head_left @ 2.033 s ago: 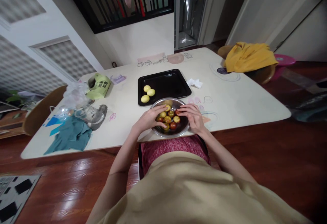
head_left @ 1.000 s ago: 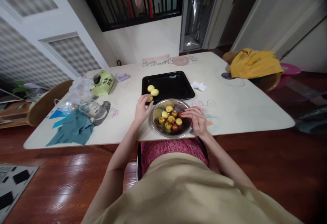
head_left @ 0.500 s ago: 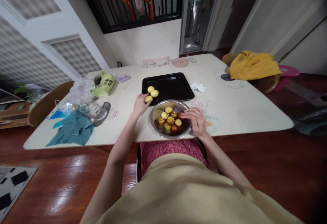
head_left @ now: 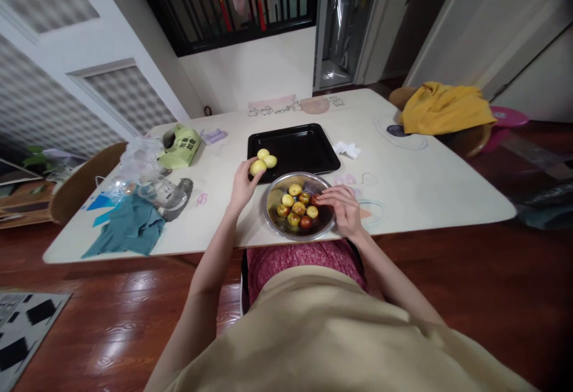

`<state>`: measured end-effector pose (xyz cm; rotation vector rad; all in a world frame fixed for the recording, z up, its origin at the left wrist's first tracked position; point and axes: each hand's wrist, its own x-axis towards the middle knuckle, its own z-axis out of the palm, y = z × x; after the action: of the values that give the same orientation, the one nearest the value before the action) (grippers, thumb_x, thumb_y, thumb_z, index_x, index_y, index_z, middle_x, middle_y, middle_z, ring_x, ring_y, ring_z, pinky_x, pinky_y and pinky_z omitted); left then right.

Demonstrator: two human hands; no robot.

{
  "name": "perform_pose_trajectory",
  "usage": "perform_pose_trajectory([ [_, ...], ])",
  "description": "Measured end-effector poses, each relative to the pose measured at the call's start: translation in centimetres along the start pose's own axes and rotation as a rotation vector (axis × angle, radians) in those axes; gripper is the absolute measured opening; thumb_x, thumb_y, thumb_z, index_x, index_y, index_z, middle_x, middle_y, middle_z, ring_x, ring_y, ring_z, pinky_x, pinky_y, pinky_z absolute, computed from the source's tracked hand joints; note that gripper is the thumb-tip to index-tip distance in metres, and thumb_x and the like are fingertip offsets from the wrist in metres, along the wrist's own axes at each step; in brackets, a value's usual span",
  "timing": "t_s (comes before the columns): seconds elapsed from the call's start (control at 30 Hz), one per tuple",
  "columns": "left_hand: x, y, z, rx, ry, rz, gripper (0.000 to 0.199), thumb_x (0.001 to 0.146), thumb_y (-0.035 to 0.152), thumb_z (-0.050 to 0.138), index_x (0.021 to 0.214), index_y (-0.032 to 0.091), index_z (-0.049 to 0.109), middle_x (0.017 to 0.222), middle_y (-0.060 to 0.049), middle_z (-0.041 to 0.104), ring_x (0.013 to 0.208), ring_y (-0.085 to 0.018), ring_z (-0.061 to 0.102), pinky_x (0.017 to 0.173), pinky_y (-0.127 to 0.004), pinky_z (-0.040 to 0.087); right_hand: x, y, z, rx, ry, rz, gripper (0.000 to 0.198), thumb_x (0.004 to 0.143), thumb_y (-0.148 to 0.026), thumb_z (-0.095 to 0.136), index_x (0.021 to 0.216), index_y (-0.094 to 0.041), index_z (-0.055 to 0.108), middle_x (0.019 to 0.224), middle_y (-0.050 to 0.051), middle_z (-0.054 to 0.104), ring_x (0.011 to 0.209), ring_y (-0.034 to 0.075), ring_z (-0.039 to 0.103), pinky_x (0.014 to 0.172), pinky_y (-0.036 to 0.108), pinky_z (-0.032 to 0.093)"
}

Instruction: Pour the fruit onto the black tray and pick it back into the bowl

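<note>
My left hand (head_left: pixel 244 186) is closed around a yellow-green jujube (head_left: pixel 258 167) at the near left corner of a black baking tray (head_left: pixel 304 147). Two more pale jujubes (head_left: pixel 270 161) sit on the tray right beside it. Close to me stands a round metal bowl (head_left: pixel 273 225), just in front of the tray. It holds several jujubes (head_left: pixel 298 208), some yellow-green, some mottled brown, some dark red. My right hand (head_left: pixel 342 207) reaches over the bowl's right rim, its fingertips closed on a dark red jujube (head_left: pixel 314 200), which they partly cover.
A crumpled white tissue (head_left: pixel 347 150) lies right of the tray. Along the table's left side are a green paper box (head_left: pixel 179 146), clear plastic packaging (head_left: pixel 142 159), a grey-clear container (head_left: pixel 172 196) and a teal cloth (head_left: pixel 129 228). A yellow cloth (head_left: pixel 447 108) hangs over a chair at right.
My left hand has shifted slightly up with its jujube, now closer to the other two on the tray. My right hand stays in place at the bowl.
</note>
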<state>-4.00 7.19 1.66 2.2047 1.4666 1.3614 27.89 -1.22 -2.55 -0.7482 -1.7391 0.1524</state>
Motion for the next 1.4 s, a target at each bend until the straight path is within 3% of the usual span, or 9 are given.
perform_pose_trajectory([
  [0.13, -0.6, 3.5, -0.4, -0.11, -0.076, 0.062, 0.043, 0.104, 0.05, 0.065, 0.138, 0.024, 0.065, 0.133, -0.013, 0.071, 0.119, -0.026, 0.07, 0.098, -0.04, 0.061, 0.0, -0.1, 0.1, 0.005, 0.003, 0.003, 0.051, 0.113, -0.039, 0.037, 0.096, -0.029, 0.084, 0.094, 0.002, 0.084, 0.099, 0.025, 0.075, 0.096, 0.051, 0.05],
  [0.33, -1.6, 7.4, -0.1, -0.14, -0.259, 0.201, 0.042, 0.102, 0.045, 0.071, 0.138, 0.024, 0.067, 0.132, -0.011, 0.072, 0.122, -0.027, 0.069, 0.108, -0.042, 0.058, 0.0, -0.1, 0.1, -0.01, -0.013, 0.041, 0.054, 0.113, -0.043, 0.035, 0.093, -0.029, 0.084, 0.093, 0.003, 0.084, 0.099, 0.027, 0.074, 0.098, 0.053, 0.05],
  [0.73, -3.0, 7.5, 1.4, -0.145, -0.446, 0.301, 0.039, 0.1, 0.039, 0.073, 0.136, 0.022, 0.07, 0.13, -0.013, 0.074, 0.122, -0.029, 0.072, 0.108, -0.046, 0.059, 0.0, -0.1, 0.1, -0.003, -0.013, 0.023, 0.051, 0.114, -0.041, 0.037, 0.096, -0.03, 0.084, 0.095, 0.003, 0.084, 0.099, 0.026, 0.074, 0.097, 0.052, 0.049],
  [1.17, -3.1, 7.4, 1.6, -0.164, -0.426, 0.282, 0.047, 0.098, 0.045, 0.074, 0.14, 0.024, 0.067, 0.135, -0.015, 0.071, 0.129, -0.031, 0.067, 0.114, -0.052, 0.055, 0.1, 0.0, 0.1, -0.007, -0.019, 0.028, 0.053, 0.113, -0.042, 0.036, 0.092, -0.029, 0.083, 0.093, 0.003, 0.084, 0.098, 0.026, 0.075, 0.095, 0.052, 0.051],
  [1.4, -3.3, 6.6, 1.5, -0.288, -0.225, 0.179, 0.029, 0.105, 0.042, 0.064, 0.126, 0.023, 0.072, 0.128, -0.012, 0.073, 0.122, -0.028, 0.069, 0.111, -0.049, 0.056, 0.0, 0.1, 0.1, -0.01, -0.013, 0.041, 0.053, 0.113, -0.044, 0.037, 0.091, -0.03, 0.083, 0.092, 0.003, 0.084, 0.097, 0.027, 0.075, 0.097, 0.053, 0.052],
])
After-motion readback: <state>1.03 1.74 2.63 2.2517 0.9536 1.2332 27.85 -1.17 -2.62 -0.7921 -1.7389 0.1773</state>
